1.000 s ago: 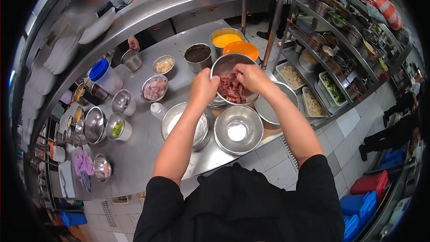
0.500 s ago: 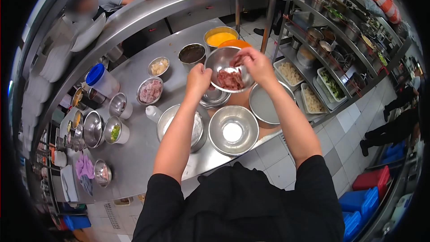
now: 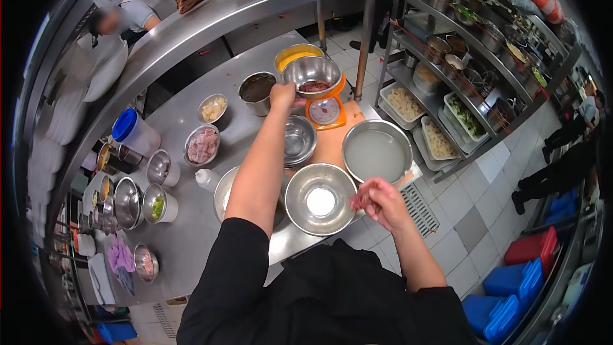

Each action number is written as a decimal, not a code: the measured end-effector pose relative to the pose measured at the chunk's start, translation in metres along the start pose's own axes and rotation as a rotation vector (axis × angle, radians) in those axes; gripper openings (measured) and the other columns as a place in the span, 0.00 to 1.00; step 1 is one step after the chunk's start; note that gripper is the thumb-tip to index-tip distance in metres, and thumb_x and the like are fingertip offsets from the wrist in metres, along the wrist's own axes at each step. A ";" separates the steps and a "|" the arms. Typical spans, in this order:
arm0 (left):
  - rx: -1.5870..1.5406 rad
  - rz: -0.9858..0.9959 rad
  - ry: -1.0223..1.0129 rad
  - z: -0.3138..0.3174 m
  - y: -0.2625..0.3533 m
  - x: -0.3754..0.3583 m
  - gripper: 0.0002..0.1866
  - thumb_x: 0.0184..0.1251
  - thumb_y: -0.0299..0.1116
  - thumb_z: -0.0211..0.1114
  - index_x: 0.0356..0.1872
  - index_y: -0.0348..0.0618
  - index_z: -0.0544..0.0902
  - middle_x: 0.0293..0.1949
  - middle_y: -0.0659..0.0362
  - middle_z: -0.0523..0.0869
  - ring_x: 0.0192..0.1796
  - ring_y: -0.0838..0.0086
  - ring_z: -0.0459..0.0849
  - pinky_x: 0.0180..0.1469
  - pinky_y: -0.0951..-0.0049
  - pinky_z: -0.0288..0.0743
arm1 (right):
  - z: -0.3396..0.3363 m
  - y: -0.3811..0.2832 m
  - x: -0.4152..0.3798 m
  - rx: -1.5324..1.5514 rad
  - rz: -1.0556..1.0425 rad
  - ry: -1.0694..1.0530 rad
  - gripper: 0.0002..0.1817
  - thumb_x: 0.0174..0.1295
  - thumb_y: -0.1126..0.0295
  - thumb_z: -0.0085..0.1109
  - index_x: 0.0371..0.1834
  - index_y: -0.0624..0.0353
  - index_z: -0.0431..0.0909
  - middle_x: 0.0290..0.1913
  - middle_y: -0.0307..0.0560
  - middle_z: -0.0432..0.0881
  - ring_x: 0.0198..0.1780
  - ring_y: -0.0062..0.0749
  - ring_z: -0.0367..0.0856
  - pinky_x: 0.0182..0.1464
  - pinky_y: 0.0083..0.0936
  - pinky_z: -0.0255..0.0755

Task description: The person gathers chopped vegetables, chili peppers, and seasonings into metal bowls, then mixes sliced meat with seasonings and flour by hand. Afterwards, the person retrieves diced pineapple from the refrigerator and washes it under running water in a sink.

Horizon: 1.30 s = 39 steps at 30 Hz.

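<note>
My left hand (image 3: 285,97) is closed on the near left rim of a metal bowl (image 3: 329,75) with dark red raw meat (image 3: 315,86) in its bottom. The bowl is over an orange dial scale (image 3: 325,114), whose face shows below it. My right hand (image 3: 385,207) is closed on a small clump of red raw meat strips, at the right rim of a shiny metal mixing bowl (image 3: 305,214). Just above that hand, a wide round pan (image 3: 377,150) contains cloudy liquid. Smaller stacked metal bowls (image 3: 298,137) sit below my left hand.
To the left stand a bowl of pink raw meat (image 3: 203,145), a pot of dark sauce (image 3: 257,92), a white squeeze bottle (image 3: 206,179) and a blue-lidded tub (image 3: 136,131). A steel rack (image 3: 456,57) borders the right side. Another person (image 3: 131,19) is behind the upper shelf.
My right hand has come out of the meat bowl with meat strips and moved down to the mixing bowl's rim. The meat bowl has shifted up, uncovering the scale dial.
</note>
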<state>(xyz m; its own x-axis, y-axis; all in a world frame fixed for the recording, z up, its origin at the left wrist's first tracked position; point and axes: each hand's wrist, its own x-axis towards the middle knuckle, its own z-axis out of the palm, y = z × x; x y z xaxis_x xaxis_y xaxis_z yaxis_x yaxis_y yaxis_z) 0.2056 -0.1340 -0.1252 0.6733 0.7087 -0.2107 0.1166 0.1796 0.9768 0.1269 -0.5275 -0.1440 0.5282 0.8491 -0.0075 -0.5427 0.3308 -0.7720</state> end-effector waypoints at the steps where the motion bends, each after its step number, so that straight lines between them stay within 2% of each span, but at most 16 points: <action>1: -0.026 -0.012 -0.004 0.000 -0.001 0.002 0.14 0.66 0.28 0.55 0.47 0.27 0.67 0.36 0.45 0.79 0.28 0.51 0.88 0.27 0.62 0.89 | -0.005 0.004 -0.011 -0.002 0.048 0.011 0.09 0.71 0.73 0.47 0.49 0.64 0.72 0.40 0.62 0.84 0.30 0.30 0.84 0.19 0.12 0.63; 3: -0.023 -0.005 -0.001 -0.001 -0.002 0.000 0.15 0.67 0.28 0.54 0.48 0.25 0.68 0.37 0.42 0.80 0.28 0.51 0.89 0.26 0.62 0.89 | -0.010 0.009 -0.029 -0.002 0.092 0.022 0.09 0.71 0.74 0.46 0.49 0.64 0.72 0.40 0.63 0.84 0.32 0.32 0.85 0.19 0.12 0.63; 5: -0.024 0.007 0.007 -0.002 -0.003 0.001 0.16 0.67 0.28 0.53 0.49 0.23 0.68 0.38 0.38 0.82 0.28 0.51 0.89 0.25 0.62 0.88 | -0.011 0.009 -0.041 -0.026 0.148 0.175 0.10 0.70 0.72 0.49 0.49 0.65 0.72 0.33 0.61 0.83 0.19 0.25 0.73 0.42 0.31 0.78; 9: -0.039 -0.039 -0.013 -0.005 -0.010 0.007 0.24 0.70 0.35 0.58 0.56 0.24 0.64 0.39 0.40 0.81 0.29 0.51 0.89 0.25 0.60 0.88 | -0.025 0.016 -0.046 0.018 0.106 0.139 0.10 0.70 0.73 0.49 0.49 0.65 0.72 0.36 0.64 0.83 0.20 0.25 0.73 0.37 0.28 0.78; 11: -0.037 -0.049 -0.009 -0.006 -0.008 0.004 0.28 0.70 0.38 0.60 0.59 0.25 0.63 0.38 0.42 0.80 0.29 0.51 0.89 0.25 0.60 0.88 | -0.027 0.015 -0.044 0.002 0.068 0.090 0.09 0.72 0.74 0.45 0.50 0.65 0.72 0.40 0.63 0.84 0.33 0.31 0.86 0.19 0.12 0.63; 16: 0.024 -0.089 0.023 -0.014 -0.003 0.000 0.33 0.70 0.49 0.63 0.55 0.26 0.64 0.40 0.44 0.76 0.32 0.49 0.88 0.30 0.56 0.89 | -0.020 0.002 -0.035 -0.046 0.102 0.101 0.09 0.72 0.74 0.46 0.50 0.65 0.72 0.39 0.60 0.84 0.25 0.22 0.78 0.19 0.12 0.62; 18: 0.028 -0.081 0.043 -0.011 0.000 -0.006 0.30 0.69 0.47 0.63 0.53 0.25 0.66 0.41 0.43 0.77 0.32 0.51 0.88 0.29 0.57 0.89 | -0.014 -0.004 -0.029 -0.066 0.116 0.101 0.09 0.72 0.74 0.46 0.50 0.65 0.72 0.39 0.59 0.84 0.24 0.20 0.75 0.19 0.12 0.62; 20: 0.031 -0.084 0.070 -0.011 -0.003 -0.004 0.28 0.69 0.44 0.64 0.51 0.25 0.68 0.41 0.43 0.78 0.32 0.52 0.88 0.28 0.58 0.89 | -0.009 -0.005 -0.023 -0.067 0.097 0.066 0.09 0.71 0.74 0.47 0.50 0.65 0.73 0.42 0.67 0.84 0.22 0.20 0.75 0.19 0.13 0.61; 22: 0.123 0.028 -0.052 -0.013 -0.011 0.007 0.22 0.65 0.34 0.61 0.51 0.21 0.74 0.37 0.43 0.82 0.28 0.53 0.89 0.24 0.60 0.88 | 0.004 -0.008 -0.010 -0.144 0.127 0.046 0.09 0.71 0.75 0.47 0.50 0.65 0.73 0.40 0.60 0.85 0.23 0.18 0.75 0.21 0.12 0.62; 23: 0.091 0.103 0.006 -0.007 -0.007 -0.001 0.16 0.61 0.28 0.58 0.42 0.21 0.79 0.41 0.40 0.84 0.32 0.51 0.89 0.24 0.60 0.88 | 0.014 -0.009 -0.002 -0.222 0.144 0.020 0.09 0.71 0.75 0.47 0.50 0.65 0.74 0.38 0.53 0.86 0.24 0.17 0.75 0.22 0.12 0.63; 26: 0.496 0.390 0.187 -0.029 -0.012 0.008 0.21 0.57 0.39 0.62 0.40 0.27 0.84 0.39 0.40 0.88 0.42 0.53 0.90 0.42 0.55 0.81 | 0.039 -0.005 0.028 -0.573 0.088 -0.120 0.09 0.70 0.75 0.47 0.47 0.66 0.75 0.38 0.49 0.87 0.27 0.20 0.79 0.28 0.17 0.71; 27: 0.499 0.433 0.205 -0.045 -0.014 0.015 0.19 0.59 0.36 0.61 0.39 0.25 0.82 0.37 0.40 0.87 0.37 0.54 0.90 0.36 0.57 0.84 | 0.045 -0.001 0.034 -0.568 0.125 -0.139 0.09 0.70 0.75 0.47 0.47 0.66 0.75 0.38 0.49 0.87 0.27 0.20 0.79 0.28 0.17 0.71; 28: 0.283 0.264 0.118 -0.044 0.029 -0.054 0.16 0.62 0.32 0.59 0.38 0.24 0.80 0.34 0.42 0.86 0.31 0.57 0.90 0.30 0.61 0.86 | 0.052 0.003 0.041 -0.707 0.036 -0.178 0.09 0.69 0.75 0.47 0.45 0.66 0.76 0.38 0.48 0.86 0.30 0.24 0.81 0.33 0.22 0.73; 30: 0.205 0.285 0.102 -0.081 0.048 -0.097 0.12 0.64 0.30 0.58 0.38 0.27 0.77 0.32 0.47 0.86 0.29 0.62 0.89 0.28 0.67 0.88 | 0.060 0.012 0.050 -0.954 -0.070 -0.241 0.08 0.65 0.77 0.49 0.44 0.65 0.76 0.37 0.47 0.85 0.37 0.39 0.85 0.43 0.34 0.77; 35: 0.239 0.301 0.293 -0.202 0.059 -0.229 0.09 0.67 0.33 0.60 0.38 0.37 0.79 0.32 0.59 0.83 0.31 0.75 0.84 0.34 0.73 0.84 | 0.071 0.025 0.050 -1.429 -0.120 -0.457 0.06 0.59 0.79 0.53 0.38 0.61 0.77 0.36 0.49 0.84 0.42 0.45 0.83 0.48 0.36 0.77; 39: 0.255 0.229 0.521 -0.300 0.017 -0.327 0.06 0.67 0.34 0.61 0.34 0.44 0.77 0.27 0.67 0.76 0.26 0.84 0.76 0.31 0.77 0.79 | 0.093 0.031 0.048 -1.801 0.048 -0.701 0.11 0.57 0.76 0.57 0.42 0.57 0.83 0.39 0.49 0.85 0.45 0.47 0.83 0.51 0.42 0.75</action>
<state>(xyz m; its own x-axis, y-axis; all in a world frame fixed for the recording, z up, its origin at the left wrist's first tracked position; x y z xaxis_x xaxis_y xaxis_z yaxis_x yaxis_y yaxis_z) -0.2313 -0.1580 -0.0515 0.2644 0.9613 0.0771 0.2251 -0.1393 0.9643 0.0746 -0.4387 -0.1089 -0.0284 0.9829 -0.1822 0.9021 -0.0533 -0.4283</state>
